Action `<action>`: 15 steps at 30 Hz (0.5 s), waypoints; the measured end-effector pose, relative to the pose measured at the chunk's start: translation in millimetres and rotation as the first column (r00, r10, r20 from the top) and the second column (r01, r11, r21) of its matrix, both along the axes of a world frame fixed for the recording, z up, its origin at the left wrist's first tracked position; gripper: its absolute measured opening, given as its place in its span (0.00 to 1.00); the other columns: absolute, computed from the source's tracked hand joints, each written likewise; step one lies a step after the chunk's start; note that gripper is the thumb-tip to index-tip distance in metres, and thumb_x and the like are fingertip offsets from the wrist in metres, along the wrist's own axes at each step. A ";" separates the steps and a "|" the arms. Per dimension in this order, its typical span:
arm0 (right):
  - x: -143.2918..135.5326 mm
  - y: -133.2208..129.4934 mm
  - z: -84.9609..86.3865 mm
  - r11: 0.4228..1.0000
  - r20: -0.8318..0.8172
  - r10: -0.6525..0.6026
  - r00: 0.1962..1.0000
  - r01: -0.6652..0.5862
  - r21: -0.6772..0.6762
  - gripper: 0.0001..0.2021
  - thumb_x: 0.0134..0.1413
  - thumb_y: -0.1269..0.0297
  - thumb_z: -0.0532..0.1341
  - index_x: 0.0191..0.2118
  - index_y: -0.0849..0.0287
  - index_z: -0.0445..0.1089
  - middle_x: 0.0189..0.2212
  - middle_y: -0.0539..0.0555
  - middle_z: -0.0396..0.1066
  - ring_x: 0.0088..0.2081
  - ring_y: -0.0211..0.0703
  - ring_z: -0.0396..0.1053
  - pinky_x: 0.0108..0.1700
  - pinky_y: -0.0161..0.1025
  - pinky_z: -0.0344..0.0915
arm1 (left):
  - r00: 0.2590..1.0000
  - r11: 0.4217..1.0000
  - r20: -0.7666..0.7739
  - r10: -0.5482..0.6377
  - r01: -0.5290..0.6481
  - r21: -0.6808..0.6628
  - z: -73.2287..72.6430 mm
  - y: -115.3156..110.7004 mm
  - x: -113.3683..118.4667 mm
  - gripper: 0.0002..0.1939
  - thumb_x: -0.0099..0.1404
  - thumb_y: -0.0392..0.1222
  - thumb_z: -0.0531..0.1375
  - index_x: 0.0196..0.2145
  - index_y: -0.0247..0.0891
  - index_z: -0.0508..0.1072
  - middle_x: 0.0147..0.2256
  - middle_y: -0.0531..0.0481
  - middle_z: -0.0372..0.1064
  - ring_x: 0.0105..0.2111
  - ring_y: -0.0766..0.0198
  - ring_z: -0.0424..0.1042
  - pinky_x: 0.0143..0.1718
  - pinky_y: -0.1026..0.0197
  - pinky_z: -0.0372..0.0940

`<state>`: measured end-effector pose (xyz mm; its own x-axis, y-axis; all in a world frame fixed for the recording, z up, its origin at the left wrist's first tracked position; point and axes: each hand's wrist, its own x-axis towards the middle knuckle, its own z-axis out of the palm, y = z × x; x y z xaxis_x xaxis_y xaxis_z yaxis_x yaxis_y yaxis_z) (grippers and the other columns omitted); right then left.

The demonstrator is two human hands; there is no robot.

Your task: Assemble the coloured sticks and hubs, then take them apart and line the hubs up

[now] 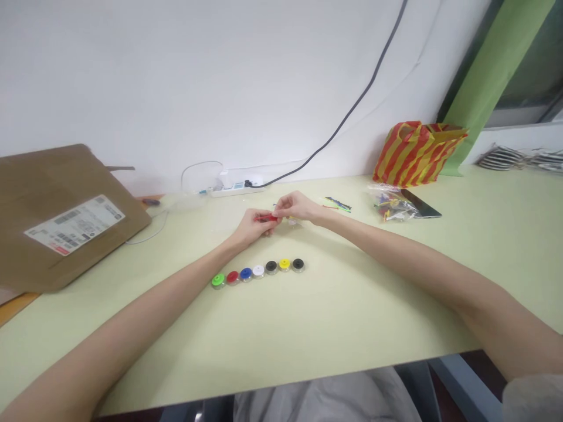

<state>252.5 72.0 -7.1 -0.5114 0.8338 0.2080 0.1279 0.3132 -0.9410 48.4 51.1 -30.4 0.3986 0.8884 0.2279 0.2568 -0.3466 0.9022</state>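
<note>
Near the back of the table my left hand (254, 227) is closed on a small red piece (266, 217), too small to tell its kind. The fingertips of my right hand (295, 207) pinch its right end, so both hands hold it. Partly hidden behind and below the right hand are some small pale and yellow bits (292, 221). Closer to me stands a slanting row of several small clear round pots with coloured lids, among them a green-lidded one (219, 280), a red-lidded one (233, 276) and a yellow-lidded one (285, 264).
A cardboard box (57, 205) stands at the left. Along the wall lies a power strip (235, 187) with a black cable (343, 126). Thin coloured strips (338, 203), a clear bag of coloured pieces (391, 205), a dark tablet (420, 203) and a striped bag (416, 155) are at right.
</note>
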 end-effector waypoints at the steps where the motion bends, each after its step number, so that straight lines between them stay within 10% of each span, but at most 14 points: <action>1: 0.5 -1.3 1.7 1.000 0.013 -0.022 1.000 0.022 0.004 0.10 0.46 0.64 0.74 0.30 0.64 0.76 0.26 0.54 0.79 0.28 0.36 0.73 0.30 0.30 0.64 | 1.000 1.000 -0.003 -0.006 0.006 0.001 0.1 0.1 -0.4 0.11 0.58 0.44 0.69 0.35 0.32 0.82 0.20 0.51 0.69 0.21 0.68 0.66 0.23 0.65 0.59; 15: -1.6 2.8 4.8 0.994 0.137 -0.034 0.990 0.018 0.112 0.10 0.48 0.63 0.73 0.28 0.65 0.75 0.23 0.53 0.76 0.24 0.34 0.67 0.26 0.31 0.58 | 0.995 0.999 -0.094 -0.031 0.035 0.035 3.2 0.4 -2.8 0.14 0.59 0.49 0.70 0.34 0.33 0.81 0.23 0.49 0.72 0.23 0.64 0.70 0.26 0.63 0.63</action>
<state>250.9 74.9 -2.3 -0.5203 0.8230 0.2281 0.2640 0.4090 -0.8735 45.6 51.5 -27.2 0.4486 0.8661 0.2205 0.3274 -0.3888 0.8612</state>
